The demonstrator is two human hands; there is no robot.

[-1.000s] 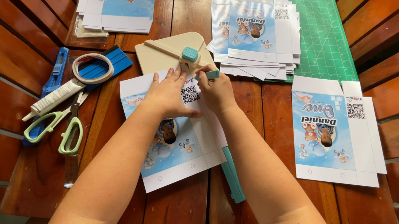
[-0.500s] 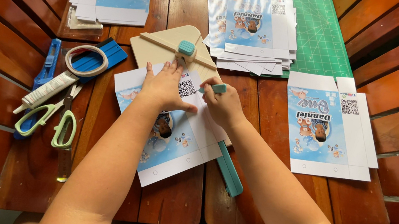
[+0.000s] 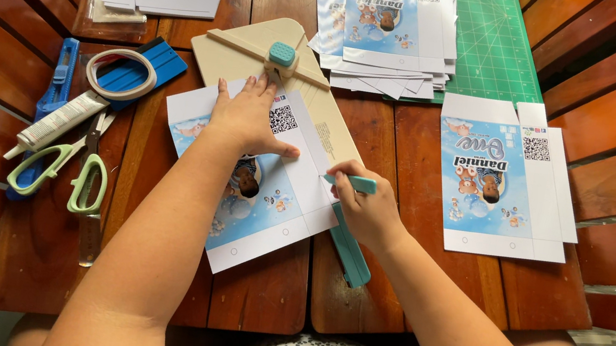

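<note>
head view: left hand (image 3: 249, 115) flat on printed sheet (image 3: 259, 190), right hand (image 3: 365, 208) gripping teal tool (image 3: 352, 182).

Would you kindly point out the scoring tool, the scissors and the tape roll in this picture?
scoring tool (image 3: 360, 183), head view, on its teal tip beside the right hand's fingers.
scissors (image 3: 88, 182), head view, on the right green handle loop.
tape roll (image 3: 121, 74), head view, on its white ring.

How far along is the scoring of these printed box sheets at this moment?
Done, it seems: one flat sheet set aside at right. In hand: left hand presses a printed sheet onto the scoring board while right hand runs a teal stylus along it. Left: a stack of sheets on the green mat.
</note>
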